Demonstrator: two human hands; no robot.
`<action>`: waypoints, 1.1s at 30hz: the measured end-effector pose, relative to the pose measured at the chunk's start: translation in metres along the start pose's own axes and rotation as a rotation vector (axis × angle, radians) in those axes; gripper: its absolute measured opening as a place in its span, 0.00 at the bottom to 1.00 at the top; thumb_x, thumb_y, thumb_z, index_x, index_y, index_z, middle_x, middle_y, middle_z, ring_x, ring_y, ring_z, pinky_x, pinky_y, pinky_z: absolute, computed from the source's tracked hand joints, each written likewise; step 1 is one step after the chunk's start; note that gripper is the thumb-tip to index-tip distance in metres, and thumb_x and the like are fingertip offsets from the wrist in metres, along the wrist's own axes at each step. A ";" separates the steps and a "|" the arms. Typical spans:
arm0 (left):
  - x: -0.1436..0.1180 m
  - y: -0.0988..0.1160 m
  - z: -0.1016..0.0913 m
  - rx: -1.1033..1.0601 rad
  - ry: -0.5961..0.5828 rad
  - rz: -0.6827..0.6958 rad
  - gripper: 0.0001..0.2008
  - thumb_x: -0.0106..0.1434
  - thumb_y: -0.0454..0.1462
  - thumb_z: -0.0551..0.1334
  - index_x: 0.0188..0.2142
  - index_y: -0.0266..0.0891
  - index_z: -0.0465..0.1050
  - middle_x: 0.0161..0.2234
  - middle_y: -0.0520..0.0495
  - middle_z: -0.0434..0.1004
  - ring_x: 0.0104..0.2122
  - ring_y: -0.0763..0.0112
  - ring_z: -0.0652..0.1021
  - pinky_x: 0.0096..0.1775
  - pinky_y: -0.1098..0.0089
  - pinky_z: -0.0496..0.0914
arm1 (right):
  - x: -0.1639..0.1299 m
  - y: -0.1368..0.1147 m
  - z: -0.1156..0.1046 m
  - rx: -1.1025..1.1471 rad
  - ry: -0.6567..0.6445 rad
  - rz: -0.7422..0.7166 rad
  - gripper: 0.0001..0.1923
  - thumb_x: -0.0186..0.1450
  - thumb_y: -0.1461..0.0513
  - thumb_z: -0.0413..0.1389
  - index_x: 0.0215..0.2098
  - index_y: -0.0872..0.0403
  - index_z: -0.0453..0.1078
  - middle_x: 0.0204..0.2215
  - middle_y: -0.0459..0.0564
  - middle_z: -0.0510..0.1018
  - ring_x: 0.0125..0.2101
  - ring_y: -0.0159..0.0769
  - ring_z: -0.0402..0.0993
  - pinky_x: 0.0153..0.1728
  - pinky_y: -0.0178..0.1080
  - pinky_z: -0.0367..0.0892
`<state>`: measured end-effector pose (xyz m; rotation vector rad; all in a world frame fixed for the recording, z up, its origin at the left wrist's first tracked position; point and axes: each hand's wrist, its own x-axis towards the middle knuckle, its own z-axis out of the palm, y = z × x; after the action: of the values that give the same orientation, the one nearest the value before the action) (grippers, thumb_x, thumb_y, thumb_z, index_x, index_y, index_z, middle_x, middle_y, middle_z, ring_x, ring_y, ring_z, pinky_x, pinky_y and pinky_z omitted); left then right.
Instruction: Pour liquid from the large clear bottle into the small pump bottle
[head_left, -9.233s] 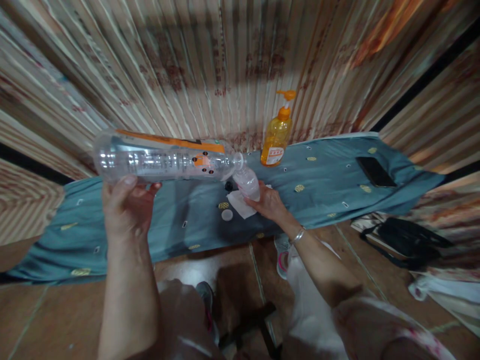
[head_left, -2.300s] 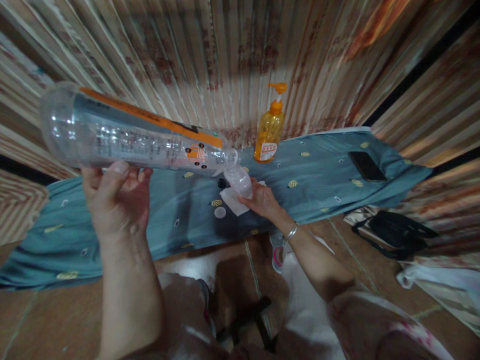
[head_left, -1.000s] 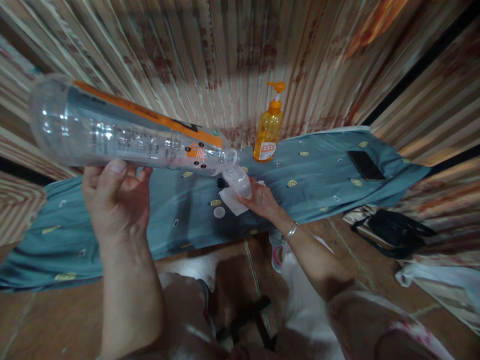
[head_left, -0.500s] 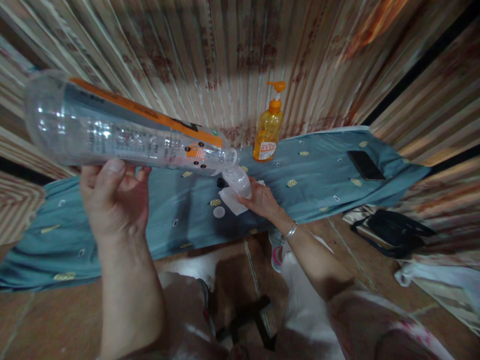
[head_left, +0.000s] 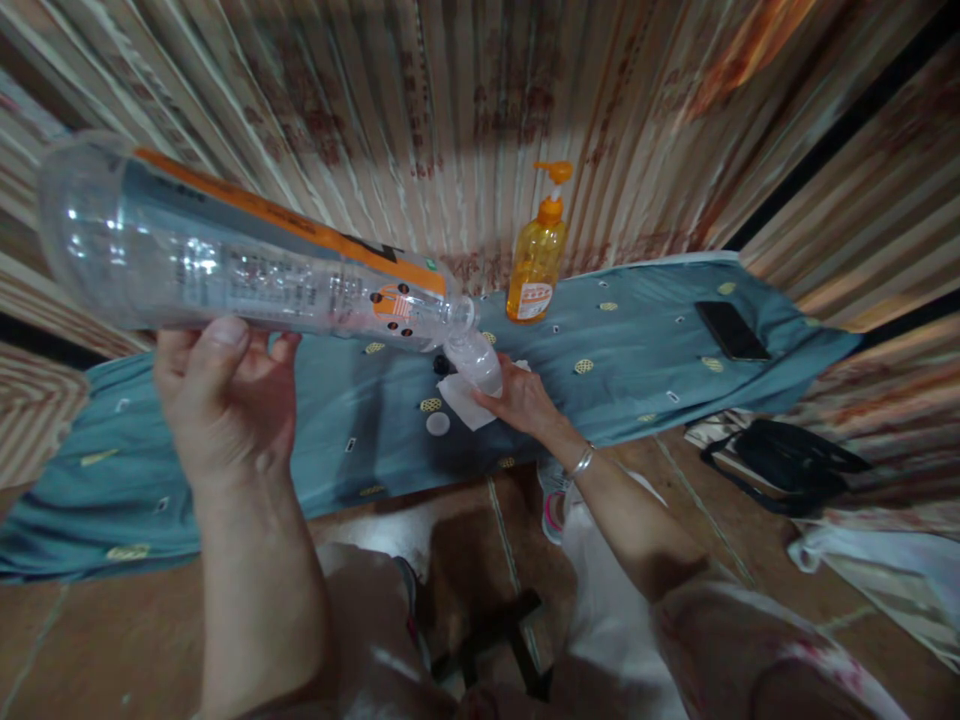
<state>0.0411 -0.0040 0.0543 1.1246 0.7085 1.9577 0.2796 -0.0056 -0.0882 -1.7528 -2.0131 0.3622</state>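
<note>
- Raised since the earliest frame: the base end of the large clear plastic bottle with an orange-and-grey label (head_left: 262, 260), then nearly level, now tilted well above its neck.
- Backdrop: pleated beige-and-brown striped curtain (head_left: 480, 100), dark red print, hanging behind the work area.
- Work surface: long teal cloth with yellow pineapple motifs (head_left: 637, 350), creased at its left end.
- Large bottle: held over the cloth, neck toward the right, mouth right at the top of the small clear plastic bottle (head_left: 476, 362). Contact between the two cannot be told.
- Left hand (head_left: 232, 400): bears the large bottle from below, thumb pressed on the near side, fingers bent under and behind it.
- Black bag with a strap (head_left: 787, 463): on the brown tiled floor (head_left: 705, 500), at right.
- Orange translucent pump bottle with a white label (head_left: 538, 265): upright near the cloth's far edge.
- Right hand (head_left: 525, 400): thumb and fingers pinching the lower part of the small bottle, which leans up-left.
- Black flat phone (head_left: 732, 331): lying on the cloth's right part.
- White paper sheet (head_left: 466, 405): under the small bottle.
- Silver metal bracelet (head_left: 583, 460): on the right wrist.
- Whitish round disc (head_left: 438, 424): just beside the paper.
- Small black object (head_left: 442, 365): near the bottle necks, partly hidden; shape unclear.
</note>
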 end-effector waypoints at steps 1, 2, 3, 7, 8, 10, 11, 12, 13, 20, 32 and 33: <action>0.000 0.000 0.000 0.004 -0.004 0.004 0.20 0.35 0.35 0.73 0.28 0.46 0.70 0.27 0.55 0.72 0.32 0.72 0.73 0.33 0.73 0.67 | 0.000 0.000 0.000 -0.001 0.000 -0.004 0.33 0.66 0.53 0.61 0.62 0.63 0.61 0.50 0.64 0.80 0.49 0.51 0.79 0.49 0.45 0.72; 0.000 0.000 0.000 0.007 -0.008 0.007 0.19 0.35 0.35 0.73 0.28 0.45 0.70 0.27 0.55 0.72 0.32 0.72 0.73 0.34 0.73 0.67 | 0.000 0.000 -0.001 -0.001 0.003 -0.006 0.33 0.66 0.53 0.61 0.62 0.63 0.61 0.50 0.65 0.80 0.49 0.51 0.79 0.49 0.45 0.72; 0.000 0.000 0.000 0.008 -0.010 0.007 0.20 0.35 0.35 0.74 0.28 0.45 0.69 0.28 0.55 0.72 0.32 0.72 0.73 0.34 0.73 0.67 | 0.000 -0.001 -0.001 0.000 0.005 -0.007 0.33 0.66 0.53 0.60 0.62 0.63 0.61 0.50 0.65 0.80 0.49 0.51 0.79 0.49 0.45 0.72; 0.000 0.001 0.000 -0.012 -0.008 0.009 0.20 0.35 0.35 0.74 0.28 0.45 0.69 0.28 0.55 0.72 0.31 0.74 0.73 0.31 0.75 0.66 | 0.000 -0.002 -0.003 -0.009 -0.003 0.016 0.34 0.66 0.53 0.61 0.63 0.63 0.60 0.50 0.66 0.79 0.49 0.51 0.79 0.50 0.45 0.72; 0.000 0.001 0.000 -0.017 -0.008 0.010 0.20 0.35 0.35 0.74 0.28 0.45 0.69 0.28 0.56 0.72 0.31 0.75 0.73 0.31 0.75 0.66 | 0.000 -0.003 -0.003 -0.009 -0.007 0.017 0.34 0.66 0.53 0.61 0.63 0.63 0.60 0.51 0.65 0.79 0.50 0.51 0.78 0.50 0.45 0.72; 0.000 0.001 0.000 -0.021 -0.013 0.012 0.20 0.35 0.34 0.74 0.28 0.44 0.69 0.29 0.56 0.72 0.31 0.75 0.73 0.31 0.75 0.66 | 0.000 -0.003 -0.003 -0.007 -0.009 0.015 0.34 0.66 0.53 0.60 0.63 0.63 0.60 0.51 0.64 0.79 0.50 0.51 0.78 0.50 0.46 0.72; 0.000 0.001 0.000 -0.023 -0.015 0.012 0.19 0.35 0.34 0.74 0.27 0.44 0.69 0.29 0.55 0.72 0.31 0.75 0.73 0.31 0.75 0.66 | 0.000 -0.003 -0.003 -0.004 -0.011 0.013 0.34 0.66 0.53 0.60 0.63 0.63 0.59 0.51 0.64 0.79 0.50 0.51 0.78 0.50 0.46 0.72; 0.000 0.001 0.000 -0.025 -0.016 0.014 0.19 0.35 0.34 0.74 0.27 0.44 0.69 0.28 0.55 0.72 0.31 0.75 0.73 0.31 0.75 0.66 | 0.000 -0.002 -0.003 0.001 -0.014 0.010 0.34 0.66 0.53 0.60 0.63 0.64 0.60 0.51 0.64 0.79 0.50 0.52 0.78 0.50 0.46 0.72; 0.000 0.001 0.000 -0.029 -0.016 0.017 0.20 0.35 0.34 0.74 0.27 0.44 0.69 0.28 0.55 0.72 0.31 0.74 0.73 0.30 0.75 0.66 | 0.000 -0.002 -0.003 0.004 -0.015 0.009 0.34 0.66 0.53 0.60 0.63 0.64 0.60 0.51 0.65 0.79 0.50 0.52 0.78 0.50 0.46 0.72; 0.000 0.001 0.001 0.018 -0.020 0.036 0.19 0.36 0.36 0.73 0.28 0.45 0.69 0.31 0.54 0.73 0.32 0.73 0.72 0.33 0.72 0.65 | 0.000 0.001 -0.001 0.010 -0.002 -0.010 0.31 0.66 0.53 0.60 0.62 0.61 0.61 0.50 0.64 0.80 0.49 0.51 0.78 0.48 0.46 0.72; 0.001 0.001 -0.002 0.015 0.017 0.011 0.21 0.35 0.35 0.73 0.31 0.48 0.73 0.24 0.56 0.69 0.31 0.73 0.73 0.33 0.73 0.68 | 0.000 0.000 -0.002 -0.008 -0.005 -0.017 0.32 0.67 0.53 0.60 0.62 0.63 0.61 0.50 0.65 0.80 0.49 0.51 0.79 0.48 0.44 0.72; 0.002 0.001 -0.002 0.017 0.017 0.015 0.21 0.35 0.35 0.73 0.31 0.49 0.73 0.24 0.56 0.69 0.31 0.72 0.73 0.34 0.73 0.68 | 0.000 0.001 -0.002 -0.003 -0.008 -0.018 0.32 0.67 0.53 0.60 0.62 0.63 0.61 0.50 0.65 0.80 0.49 0.51 0.78 0.49 0.44 0.72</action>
<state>0.0382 -0.0036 0.0549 1.1280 0.7295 1.9796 0.2811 -0.0055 -0.0867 -1.7363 -2.0352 0.3607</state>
